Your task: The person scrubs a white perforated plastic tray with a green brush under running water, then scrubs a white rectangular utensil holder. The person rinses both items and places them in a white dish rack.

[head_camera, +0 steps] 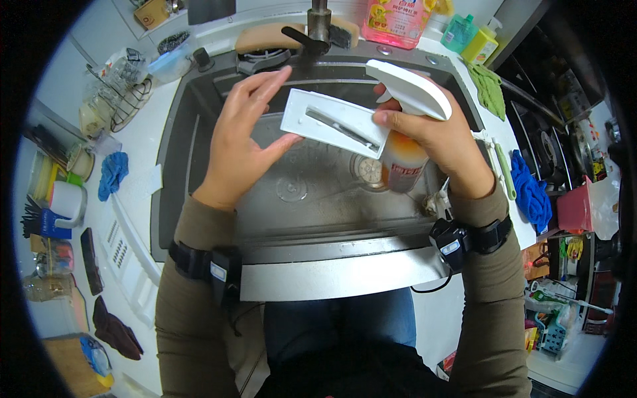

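Observation:
Over the grey kitchen sink [323, 214], my right hand [438, 129] holds a spray bottle by its white trigger head [408, 89]; the clear bottle body [404, 164] with an orange upper part hangs below. The thumb of that hand also pinches the right end of a white plastic tray-like part [333, 122] with a long dark slot. My left hand [249, 134] is spread at the part's left end, its thumb at or just under the lower edge; whether it touches is unclear. A round drain strainer [369, 170] lies in the sink behind the bottle.
A faucet [318, 25] with a black lever stands at the sink's back. A pink detergent bottle [398, 22] is at the back right. On the left counter lie a blue cloth [113, 175], a white slotted plastic panel [124, 248] and a phone-like dark object [91, 261]. A green-handled tool [505, 171] lies right.

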A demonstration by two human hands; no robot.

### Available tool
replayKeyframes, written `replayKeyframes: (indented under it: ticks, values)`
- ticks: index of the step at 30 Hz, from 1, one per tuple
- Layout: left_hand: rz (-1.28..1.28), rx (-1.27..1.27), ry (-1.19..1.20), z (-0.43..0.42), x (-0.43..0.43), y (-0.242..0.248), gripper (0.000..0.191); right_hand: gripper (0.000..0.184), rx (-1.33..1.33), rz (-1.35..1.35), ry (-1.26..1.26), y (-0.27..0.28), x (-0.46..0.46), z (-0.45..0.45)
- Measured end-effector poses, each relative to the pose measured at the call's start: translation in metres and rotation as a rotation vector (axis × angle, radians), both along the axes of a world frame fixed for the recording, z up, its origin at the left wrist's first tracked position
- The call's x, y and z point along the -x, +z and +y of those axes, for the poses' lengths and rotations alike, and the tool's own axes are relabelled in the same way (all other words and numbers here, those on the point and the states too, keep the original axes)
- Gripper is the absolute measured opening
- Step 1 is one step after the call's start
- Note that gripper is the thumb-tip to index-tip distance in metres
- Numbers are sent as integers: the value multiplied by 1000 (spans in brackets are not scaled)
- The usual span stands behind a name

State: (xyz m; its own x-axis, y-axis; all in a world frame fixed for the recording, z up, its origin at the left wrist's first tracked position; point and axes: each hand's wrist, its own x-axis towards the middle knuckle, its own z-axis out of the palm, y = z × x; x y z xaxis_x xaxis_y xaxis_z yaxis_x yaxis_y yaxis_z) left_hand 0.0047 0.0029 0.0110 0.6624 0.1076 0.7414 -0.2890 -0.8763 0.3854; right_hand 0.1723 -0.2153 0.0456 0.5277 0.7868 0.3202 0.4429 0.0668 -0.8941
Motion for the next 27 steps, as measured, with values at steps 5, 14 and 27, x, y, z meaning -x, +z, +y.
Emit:
replayKeyframes:
  ticks: [5, 14, 27]
  values:
    - [142, -62, -72, 3, 2, -6, 65, 52, 53, -86, 72, -2, -12, -6]
    - [196, -201, 83, 8, 4, -12, 57, 34, 17, -733, -217, -3, 0, 4]
    - [206, -323, 267, 16, 4, -18, 54, 27, 530, -631, -263, -10, 32, 21]
